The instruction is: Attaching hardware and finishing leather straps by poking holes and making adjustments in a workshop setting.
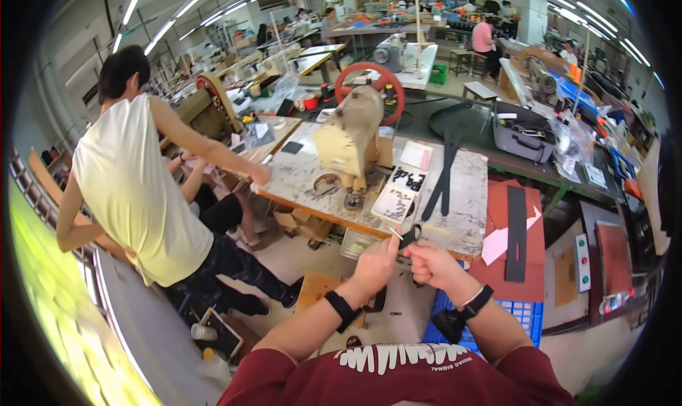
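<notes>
Both hands are held close together over the front edge of a worn white work table. My left hand is closed, and a thin, pale, pointed piece sticks up at its fingertips. Beside it, my right hand is closed in a pinch by a black looped strip; the fingers hide where it is gripped. Just beyond the hands stands a white divided tray with small dark and metallic parts. Long black straps lie across the table to its right.
A cream press machine with a red handwheel stands behind the tray. At the left, a person in a pale sleeveless top leans on the table. Reddish-brown sheets lie at the right, over a blue crate. A grey bag sits farther back.
</notes>
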### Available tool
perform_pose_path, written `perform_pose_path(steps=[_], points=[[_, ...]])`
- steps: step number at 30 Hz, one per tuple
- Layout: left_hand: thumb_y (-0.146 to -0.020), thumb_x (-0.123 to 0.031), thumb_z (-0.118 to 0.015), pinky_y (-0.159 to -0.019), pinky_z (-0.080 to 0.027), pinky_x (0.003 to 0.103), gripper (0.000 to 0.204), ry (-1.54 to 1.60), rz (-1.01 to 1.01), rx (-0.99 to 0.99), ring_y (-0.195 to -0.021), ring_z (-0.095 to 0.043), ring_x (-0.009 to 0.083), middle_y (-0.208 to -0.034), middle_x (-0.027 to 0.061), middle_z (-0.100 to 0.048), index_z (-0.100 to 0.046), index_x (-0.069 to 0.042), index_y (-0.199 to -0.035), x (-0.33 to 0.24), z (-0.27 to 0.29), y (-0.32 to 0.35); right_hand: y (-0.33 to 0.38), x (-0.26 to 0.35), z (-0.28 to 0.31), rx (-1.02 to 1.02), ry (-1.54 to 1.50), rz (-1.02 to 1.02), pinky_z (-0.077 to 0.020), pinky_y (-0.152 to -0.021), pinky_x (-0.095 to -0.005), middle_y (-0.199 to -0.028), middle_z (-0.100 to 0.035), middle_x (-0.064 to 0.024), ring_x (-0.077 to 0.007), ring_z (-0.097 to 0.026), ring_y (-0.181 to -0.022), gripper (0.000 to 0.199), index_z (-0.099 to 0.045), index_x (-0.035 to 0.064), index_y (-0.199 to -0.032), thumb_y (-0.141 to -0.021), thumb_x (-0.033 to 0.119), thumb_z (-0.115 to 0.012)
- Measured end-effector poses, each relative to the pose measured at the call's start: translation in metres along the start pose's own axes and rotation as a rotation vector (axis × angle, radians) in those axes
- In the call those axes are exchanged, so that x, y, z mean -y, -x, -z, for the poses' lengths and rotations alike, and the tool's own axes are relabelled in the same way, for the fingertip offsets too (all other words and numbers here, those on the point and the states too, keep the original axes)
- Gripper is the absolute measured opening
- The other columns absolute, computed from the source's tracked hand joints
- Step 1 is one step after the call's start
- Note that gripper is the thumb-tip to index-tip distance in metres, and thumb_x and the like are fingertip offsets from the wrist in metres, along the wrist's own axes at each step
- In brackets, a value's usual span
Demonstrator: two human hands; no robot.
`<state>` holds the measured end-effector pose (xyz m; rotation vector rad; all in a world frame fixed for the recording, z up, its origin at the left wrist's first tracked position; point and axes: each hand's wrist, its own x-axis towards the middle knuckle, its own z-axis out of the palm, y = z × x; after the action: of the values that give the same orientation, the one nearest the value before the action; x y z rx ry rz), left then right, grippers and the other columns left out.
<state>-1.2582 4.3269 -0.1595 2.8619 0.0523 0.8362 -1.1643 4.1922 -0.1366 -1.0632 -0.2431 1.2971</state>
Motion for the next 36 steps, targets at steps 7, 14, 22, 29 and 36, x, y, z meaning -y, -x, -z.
perform_pose_path(steps=[7, 14, 22, 29, 36], points=[[-0.073, -0.001, -0.055, -0.07, -0.046, 0.034, 0.055, 0.468, -0.069, -0.104, -0.078, -0.054, 0.0317, -0.096, 0.0157, -0.056, -0.039, -0.003, -0.126, -0.01, 0.027, -0.001, 0.005, -0.025, -0.003, 0.632, -0.492, -0.062, -0.0192, -0.032, -0.0216, -0.046, -0.027, 0.0086, -0.0066, -0.025, -0.033, 0.027, -0.045, 0.0121, -0.077, -0.09, 0.034, -0.037], [-0.084, -0.013, -0.053, -0.075, -0.044, 0.026, 0.029, 1.414, 0.423, 0.41, -0.089, -0.052, 0.0119, -0.101, 0.0067, -0.055, -0.049, -0.002, -0.11, -0.011, 0.088, -0.002, 0.012, -0.003, 0.014, 0.562, -0.075, 0.16, -0.0217, -0.039, -0.0211, -0.051, -0.028, 0.0075, -0.0049, -0.026, -0.042, 0.021, -0.054, 0.004, -0.084, -0.09, 0.021, -0.043], [-0.082, -0.007, -0.057, -0.055, -0.046, 0.022, 0.006, 1.096, 0.436, 0.314, -0.064, -0.055, 0.0078, -0.075, 0.0025, -0.056, -0.053, -0.002, -0.083, -0.021, 0.072, 0.01, 0.029, -0.024, -0.015, -0.214, 1.099, 0.879, -0.0367, -0.043, -0.0247, -0.052, -0.045, -0.0026, -0.0085, -0.043, -0.046, 0.021, -0.052, 0.0065, -0.098, -0.091, 0.023, -0.041], [-0.076, 0.001, -0.059, -0.054, -0.046, 0.025, 0.008, 0.541, -0.03, 0.046, -0.059, -0.054, 0.0124, -0.07, 0.0076, -0.053, -0.053, 0.001, -0.08, -0.01, 0.07, 0.014, 0.054, -0.011, -0.024, 0.043, 0.49, 0.276, -0.0376, -0.048, -0.0211, -0.063, -0.046, -0.0005, -0.0067, -0.043, -0.052, 0.025, -0.046, 0.0061, -0.108, -0.092, 0.025, -0.039], [-0.084, -0.001, -0.05, -0.065, -0.045, 0.022, 0.012, 1.282, 0.431, 0.328, -0.072, -0.054, 0.0069, -0.087, 0.0036, -0.057, -0.047, -0.001, -0.096, -0.015, 0.052, 0.013, 0.029, -0.018, 0.005, -0.11, 0.905, 0.651, -0.045, -0.065, -0.0283, -0.081, -0.058, -0.0084, -0.0151, -0.056, -0.072, 0.016, -0.053, 0.0009, -0.097, -0.087, 0.01, -0.046]])
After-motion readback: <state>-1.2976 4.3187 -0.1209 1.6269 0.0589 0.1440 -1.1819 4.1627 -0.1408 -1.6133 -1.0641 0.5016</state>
